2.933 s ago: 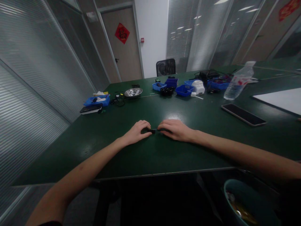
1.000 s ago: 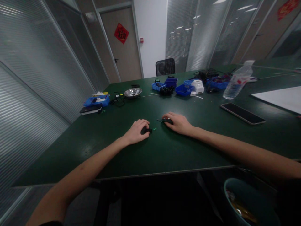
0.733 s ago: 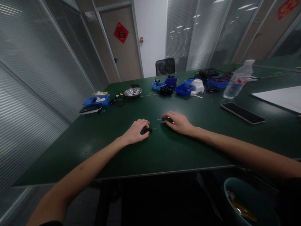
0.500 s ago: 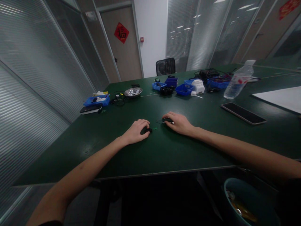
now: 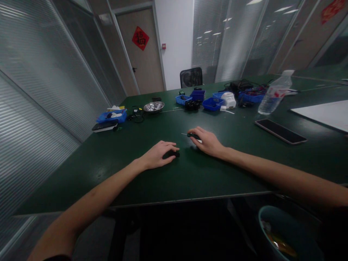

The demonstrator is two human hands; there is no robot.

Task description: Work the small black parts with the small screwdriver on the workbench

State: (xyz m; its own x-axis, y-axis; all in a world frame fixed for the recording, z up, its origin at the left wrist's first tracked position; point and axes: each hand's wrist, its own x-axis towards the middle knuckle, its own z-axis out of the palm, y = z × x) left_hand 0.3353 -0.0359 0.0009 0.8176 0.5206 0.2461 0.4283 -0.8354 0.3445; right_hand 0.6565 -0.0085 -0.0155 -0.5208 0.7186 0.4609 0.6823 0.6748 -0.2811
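On the green table (image 5: 163, 185), my left hand (image 5: 161, 154) curves around a small black object (image 5: 174, 154), its thumb and fingers on either side of it. What this object is cannot be made out. To the right and slightly farther back, my right hand (image 5: 206, 141) is closed on a screwdriver (image 5: 193, 136) with a dark handle. The screwdriver's thin metal shaft points left, just above the table, and touches nothing that shows. The two hands are apart.
Behind the hands stand a metal bowl (image 5: 154, 107) and blue trays (image 5: 213, 104). A blue tray (image 5: 111, 116) lies at the left. At the right are a plastic bottle (image 5: 276, 95), a phone (image 5: 280, 131) and white paper (image 5: 323, 113). Below the table edge is a bin (image 5: 265, 214).
My left hand has shifted slightly right and nearer with the black object, its fingers now reaching over it. My right hand has lifted the screwdriver a little. The small green piece between them no longer shows.
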